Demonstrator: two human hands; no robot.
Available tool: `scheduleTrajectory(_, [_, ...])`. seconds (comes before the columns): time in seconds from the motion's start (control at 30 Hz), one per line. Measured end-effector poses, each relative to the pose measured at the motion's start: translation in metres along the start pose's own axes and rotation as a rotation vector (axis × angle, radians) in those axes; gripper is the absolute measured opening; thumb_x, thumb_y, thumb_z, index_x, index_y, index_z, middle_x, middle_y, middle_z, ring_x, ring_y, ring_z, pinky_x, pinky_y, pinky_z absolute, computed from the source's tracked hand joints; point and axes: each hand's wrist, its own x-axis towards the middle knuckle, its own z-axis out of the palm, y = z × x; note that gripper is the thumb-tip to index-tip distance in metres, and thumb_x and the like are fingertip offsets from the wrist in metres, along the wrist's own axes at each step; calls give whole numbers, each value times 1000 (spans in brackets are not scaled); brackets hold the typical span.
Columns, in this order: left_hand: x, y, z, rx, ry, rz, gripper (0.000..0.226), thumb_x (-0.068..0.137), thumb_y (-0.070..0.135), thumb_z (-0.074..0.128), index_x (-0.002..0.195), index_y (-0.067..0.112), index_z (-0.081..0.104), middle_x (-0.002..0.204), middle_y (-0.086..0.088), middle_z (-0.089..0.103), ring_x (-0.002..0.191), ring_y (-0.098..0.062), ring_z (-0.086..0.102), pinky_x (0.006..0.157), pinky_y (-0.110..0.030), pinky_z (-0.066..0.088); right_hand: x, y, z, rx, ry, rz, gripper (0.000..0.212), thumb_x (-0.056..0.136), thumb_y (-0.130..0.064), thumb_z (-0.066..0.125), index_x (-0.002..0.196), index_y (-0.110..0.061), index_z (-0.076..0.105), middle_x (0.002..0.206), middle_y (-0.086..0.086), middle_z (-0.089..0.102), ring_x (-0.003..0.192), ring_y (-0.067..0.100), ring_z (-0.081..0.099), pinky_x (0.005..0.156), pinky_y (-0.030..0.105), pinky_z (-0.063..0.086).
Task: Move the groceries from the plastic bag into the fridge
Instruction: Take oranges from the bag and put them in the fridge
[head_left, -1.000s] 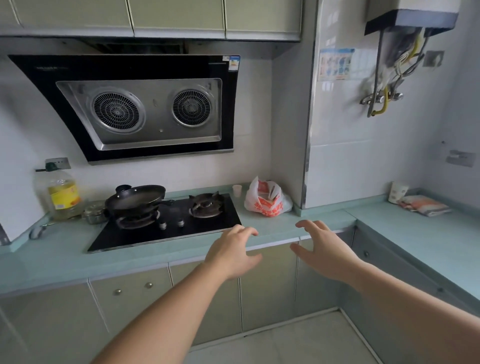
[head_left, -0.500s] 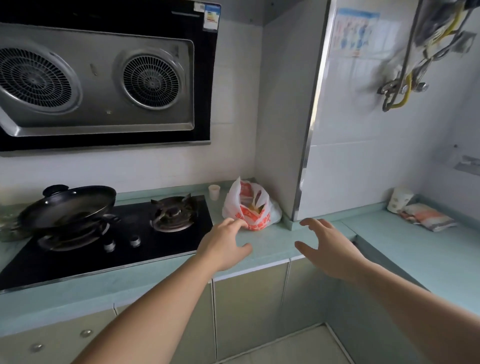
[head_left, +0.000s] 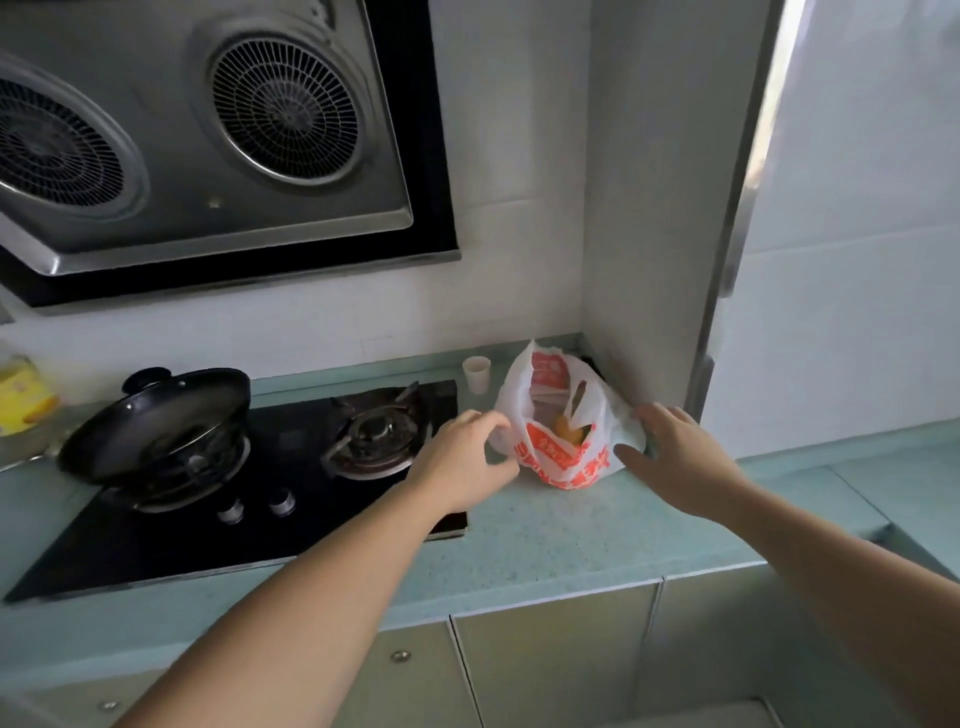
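2 hands, left hand (head_left: 464, 457) and right hand (head_left: 675, 457), spread, flank plastic bag (head_left: 563, 447) in countertop (head_left: 545, 540) corner; small cup (head_left: 476, 374) behind.

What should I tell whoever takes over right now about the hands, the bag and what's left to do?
Left hand: open, fingertips at the left edge of the white and orange plastic bag, no grip yet.
Right hand: open, fingers against the bag's right side.
The bag sits on the pale green countertop in the corner, beside a small white cup; something orange-yellow shows inside.
Done: nothing unpacked.
Left: take out the groceries and put them in the fridge, which is not clearly in view.
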Motion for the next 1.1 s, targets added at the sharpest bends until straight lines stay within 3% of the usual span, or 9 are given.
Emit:
scheduleTrajectory(0.17, [53, -8, 21, -33, -47, -33, 43, 86, 42, 60, 127, 32, 51, 130, 10, 50, 116, -10, 48, 90, -35, 48, 59, 12, 20, 43, -83, 16, 49, 91, -43, 59, 134, -26, 44, 135, 2, 50, 104, 20, 58, 80, 28, 52])
scheduleTrajectory(0.27, [91, -12, 37, -60, -69, -34, 47, 88, 39, 61, 132, 28, 49, 135, 7, 50, 118, -13, 51, 92, -37, 49, 91, 18, 30, 71, -89, 42, 46, 92, -40, 58, 134, -28, 44, 133, 0, 50, 101, 17, 56, 71, 19, 49])
scheduleTrajectory(0.4, [142, -21, 68, -192, -114, -29, 44, 93, 32, 58, 135, 24, 49, 135, 3, 54, 117, -16, 55, 88, -27, 48, 130, 24, 47, 54, -89, 79, 41, 94, -33, 58, 132, -29, 46, 130, -1, 53, 105, 17, 57, 66, 13, 46])
scheduleTrajectory(0.5, [178, -30, 96, -305, -188, -46, 38, 97, 32, 52, 134, 24, 50, 133, 1, 59, 114, -18, 60, 93, -35, 53, 160, 29, 63, 43, -93, 74, 34, 96, -24, 54, 129, -27, 50, 127, -1, 56, 101, 15, 58, 60, 10, 44])
scheduleTrajectory(0.6, [209, -36, 116, -237, -244, -18, 32, 100, 38, 43, 126, 25, 57, 121, 2, 66, 104, -20, 66, 86, -40, 56, 182, 32, 81, 41, -91, 40, 31, 94, -11, 49, 123, -21, 56, 122, 2, 60, 102, 19, 60, 71, 19, 48])
scheduleTrajectory(0.77, [246, -43, 134, -96, -290, 36, 23, 98, 21, 43, 109, 20, 64, 96, -4, 68, 83, -21, 64, 75, -37, 54, 212, 40, 110, 30, -182, 27, 33, 94, -3, 40, 109, -15, 68, 110, 5, 66, 91, 20, 59, 77, 27, 49])
scheduleTrajectory(0.9, [262, -48, 148, -190, -285, -53, 26, 93, 6, 48, 110, 21, 62, 103, -3, 67, 91, -21, 62, 82, -37, 52, 232, 55, 138, -14, -329, 35, 30, 98, -16, 41, 105, -24, 70, 102, -3, 66, 72, 9, 53, 60, 20, 40])
scheduleTrajectory(1.1, [274, -70, 171, -34, -217, -187, 30, 99, 23, 40, 124, 26, 56, 121, -3, 60, 108, -27, 58, 89, -39, 48, 244, 87, 161, -46, -453, 118, 26, 97, -13, 44, 106, -28, 63, 88, -5, 61, 71, 10, 61, 54, 18, 49])
